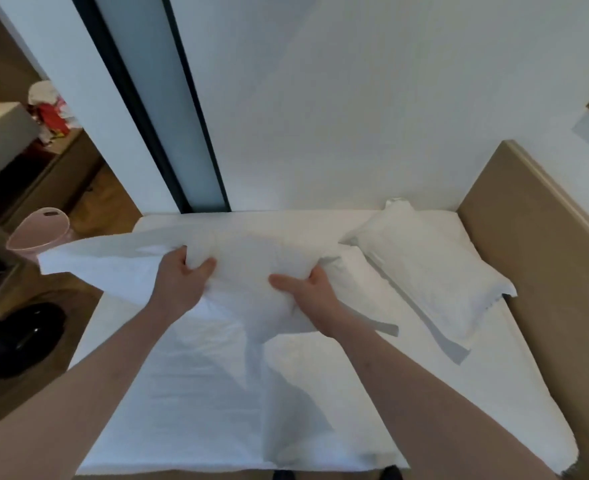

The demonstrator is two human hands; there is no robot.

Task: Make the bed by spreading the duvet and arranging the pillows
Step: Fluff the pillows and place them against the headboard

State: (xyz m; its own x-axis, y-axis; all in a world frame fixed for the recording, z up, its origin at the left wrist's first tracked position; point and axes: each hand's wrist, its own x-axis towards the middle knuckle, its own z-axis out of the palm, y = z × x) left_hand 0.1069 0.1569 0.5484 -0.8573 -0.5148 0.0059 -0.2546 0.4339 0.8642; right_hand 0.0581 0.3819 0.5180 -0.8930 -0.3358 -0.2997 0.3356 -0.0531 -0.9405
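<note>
I hold a white pillow in the air above the middle of the bed. My left hand grips its left part, thumb and fingers dug into the fabric. My right hand grips its near right part. The loose end of the pillowcase trails out to the left past the bed's edge. A second white pillow lies on the mattress at the right, close to the tan headboard. The mattress is covered by a white sheet. No duvet is visible.
A white wall and a dark-framed sliding door stand behind the bed. A pink bin and a black object sit on the wooden floor at the left. A tan bed frame edge runs along the bottom.
</note>
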